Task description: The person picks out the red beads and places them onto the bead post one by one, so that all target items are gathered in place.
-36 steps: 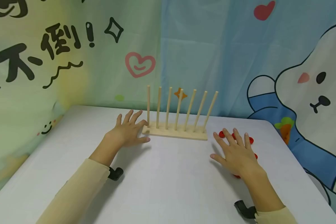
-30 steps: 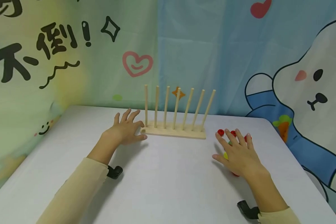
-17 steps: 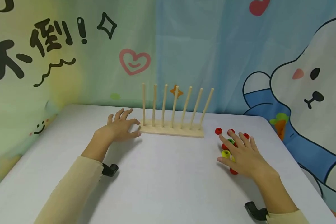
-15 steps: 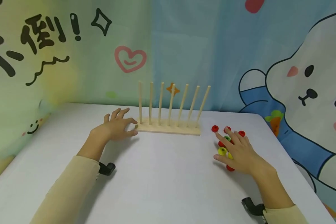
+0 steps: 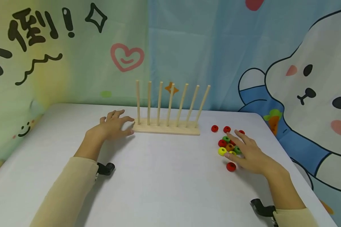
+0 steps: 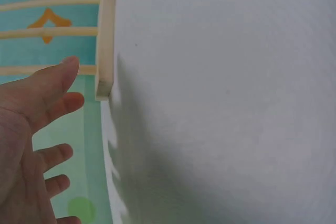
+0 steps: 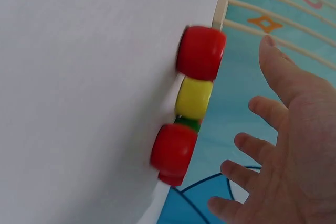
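Pale wooden seven-peg rack (image 5: 166, 128), centre; left hand (image 5: 110, 126) beside it, fingers spread. Multicoloured round beads (image 5: 230, 147), right, partly behind outspread right hand (image 5: 251, 155); printed cloth backdrop (image 5: 184, 47), top.

White table (image 5: 164, 186), green-and-blue backdrop (image 5: 184, 47) behind, pink smiling heart (image 5: 127, 61), cartoon animal (image 5: 315, 107) at right

The seven-peg rack (image 5: 166, 128) is plain pale wood. To its right are red, yellow, green and orange beads (image 5: 222, 151). Beneath it, the tabletop (image 5: 159, 183) is white. The cloth backdrop (image 5: 184, 56) behind it runs from yellow-green to light blue, printed with black characters (image 5: 54, 33), a pink outlined heart (image 5: 127, 61) and a white-and-blue cartoon animal (image 5: 318, 72). In front of it, the sleeves (image 5: 69, 186) are beige.
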Available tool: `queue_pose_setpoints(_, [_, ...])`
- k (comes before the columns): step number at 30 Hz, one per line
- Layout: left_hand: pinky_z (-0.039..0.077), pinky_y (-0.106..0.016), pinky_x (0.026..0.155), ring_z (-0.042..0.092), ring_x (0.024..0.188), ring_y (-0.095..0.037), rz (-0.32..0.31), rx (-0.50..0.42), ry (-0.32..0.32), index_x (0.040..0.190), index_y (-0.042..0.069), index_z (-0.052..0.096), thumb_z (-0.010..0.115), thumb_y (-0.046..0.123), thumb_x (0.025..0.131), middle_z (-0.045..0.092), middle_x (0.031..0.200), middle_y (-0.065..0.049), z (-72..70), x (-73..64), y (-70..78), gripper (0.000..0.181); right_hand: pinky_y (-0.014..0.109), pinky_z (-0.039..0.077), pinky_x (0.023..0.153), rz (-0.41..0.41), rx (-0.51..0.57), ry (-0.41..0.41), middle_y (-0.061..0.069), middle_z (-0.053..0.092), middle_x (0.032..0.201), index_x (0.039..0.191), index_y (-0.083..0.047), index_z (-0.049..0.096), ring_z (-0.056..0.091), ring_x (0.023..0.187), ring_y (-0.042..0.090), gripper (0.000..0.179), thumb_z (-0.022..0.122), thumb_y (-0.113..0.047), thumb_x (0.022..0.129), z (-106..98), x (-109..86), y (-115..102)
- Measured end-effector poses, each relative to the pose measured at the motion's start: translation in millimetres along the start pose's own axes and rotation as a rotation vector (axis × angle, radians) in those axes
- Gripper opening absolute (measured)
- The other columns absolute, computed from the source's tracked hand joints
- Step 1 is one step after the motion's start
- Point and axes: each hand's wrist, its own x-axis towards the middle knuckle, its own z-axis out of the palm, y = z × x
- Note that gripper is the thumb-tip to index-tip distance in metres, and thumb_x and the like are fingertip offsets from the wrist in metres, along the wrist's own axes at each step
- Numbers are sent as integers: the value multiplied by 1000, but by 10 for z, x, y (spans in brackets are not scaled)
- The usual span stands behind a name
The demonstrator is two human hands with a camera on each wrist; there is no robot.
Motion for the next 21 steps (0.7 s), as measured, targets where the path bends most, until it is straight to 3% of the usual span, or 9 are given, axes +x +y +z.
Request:
queue_pose_setpoints(6, [13, -76, 112, 7, 153, -50, -7, -8, 2, 157, 28, 43, 59, 51, 100, 11, 170, -18, 23, 41, -72, 63, 79, 42, 90, 27, 86, -11, 31, 13, 164, 165, -16, 21, 21, 141, 60, 89, 64, -53, 97, -13, -61, 106])
queue_pose_setpoints(11, [16, -76, 111, 9, 152, -50, 10, -15, 7, 158, 31, 40, 57, 54, 100, 12, 170, -19, -21, 87, -96, 64, 76, 46, 89, 39, 81, 12, 33, 17, 163, 163, -11, 23, 23, 141, 60, 89, 64, -52, 97, -32, -135, 214])
queue_pose_setpoints(21, [17, -81, 107, 14, 149, -55, 37, -74, 29, 157, 30, 38, 59, 48, 100, 16, 168, -22, 34, 127, -138, 63, 80, 28, 104, 9, 125, 51, 31, 27, 162, 162, -5, 25, 26, 143, 57, 72, 56, -37, 105, -46, -215, 402])
